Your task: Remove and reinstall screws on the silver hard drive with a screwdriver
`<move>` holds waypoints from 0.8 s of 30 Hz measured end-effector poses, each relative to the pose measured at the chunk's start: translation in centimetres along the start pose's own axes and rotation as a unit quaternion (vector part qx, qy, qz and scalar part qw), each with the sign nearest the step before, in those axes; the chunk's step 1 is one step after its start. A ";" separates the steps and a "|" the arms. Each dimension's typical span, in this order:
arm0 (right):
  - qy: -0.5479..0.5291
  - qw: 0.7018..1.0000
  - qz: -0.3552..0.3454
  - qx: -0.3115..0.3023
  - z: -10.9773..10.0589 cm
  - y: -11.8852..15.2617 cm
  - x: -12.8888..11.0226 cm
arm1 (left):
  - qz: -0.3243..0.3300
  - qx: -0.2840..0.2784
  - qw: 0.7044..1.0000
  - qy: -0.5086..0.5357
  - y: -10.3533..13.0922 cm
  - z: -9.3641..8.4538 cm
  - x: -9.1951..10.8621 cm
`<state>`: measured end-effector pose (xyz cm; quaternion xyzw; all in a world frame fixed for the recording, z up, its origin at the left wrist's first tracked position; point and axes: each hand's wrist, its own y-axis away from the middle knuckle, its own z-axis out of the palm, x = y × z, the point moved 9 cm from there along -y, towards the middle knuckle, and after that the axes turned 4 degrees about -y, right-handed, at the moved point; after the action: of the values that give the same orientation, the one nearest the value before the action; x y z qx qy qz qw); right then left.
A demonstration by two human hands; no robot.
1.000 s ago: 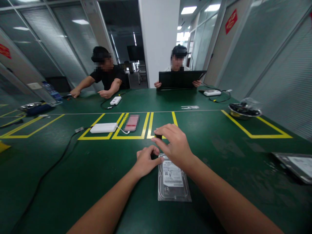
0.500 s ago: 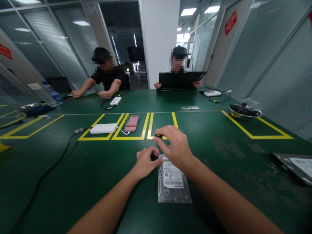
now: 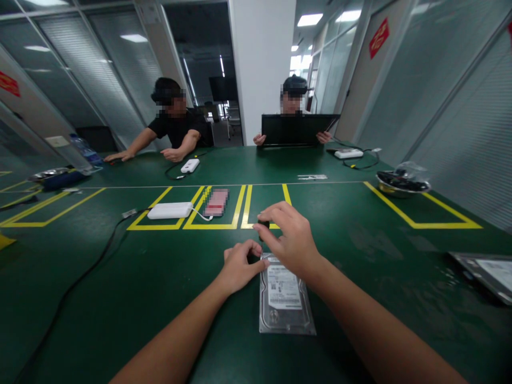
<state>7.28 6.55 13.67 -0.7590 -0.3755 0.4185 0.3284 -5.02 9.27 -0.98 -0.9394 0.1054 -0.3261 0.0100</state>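
Note:
A silver hard drive (image 3: 285, 298) with a white label lies flat on the green table. My left hand (image 3: 241, 265) is closed at the drive's far left corner, thumb on its top and fingers at its edge. Between the thumb and fingers of my right hand (image 3: 290, 234) is the dark handle of a small screwdriver (image 3: 263, 224). Its thin shaft points down to that same corner. The tip is too small to make out behind the left fingers.
A white power bank (image 3: 170, 210) and a pink phone (image 3: 216, 202) lie ahead left, with a black cable (image 3: 86, 274) nearby. Another drive-like device (image 3: 486, 272) is at right, a metal bowl (image 3: 402, 184) beyond. Two people sit opposite; one holds a black screen panel (image 3: 298, 129).
My right fingers have shifted slightly upward and turned on the screwdriver handle. The left hand and the drive stay put. Across the table, one person's arm has reached further left.

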 end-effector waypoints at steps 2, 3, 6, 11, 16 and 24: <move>-0.001 1.000 -0.002 -0.001 -0.1 -0.1 0.1 | 0.002 0.000 1.000 0.001 0.0 0.1 0.0; -0.002 1.000 -0.003 0.000 -0.1 -0.1 0.1 | 0.003 0.000 1.000 0.000 0.0 0.1 0.0; -0.004 1.000 -0.004 -0.001 -0.1 0.0 0.0 | 0.004 0.001 1.000 -0.002 0.0 0.1 -0.1; -0.013 1.000 -0.006 0.001 0.2 0.1 -0.1 | -0.001 0.001 1.000 -0.007 0.0 0.1 -0.2; -0.016 1.000 0.007 0.005 0.2 0.3 0.1 | -0.007 0.004 1.000 -0.014 0.0 0.1 -0.3; -0.013 1.000 -0.002 -0.002 0.1 0.0 -0.2 | -0.007 0.007 1.000 -0.022 0.0 0.0 -0.3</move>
<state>7.11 6.41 13.76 -0.7535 -0.3820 0.4266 0.3230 -5.23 9.29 -1.17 -0.9470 0.0963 -0.3059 0.0165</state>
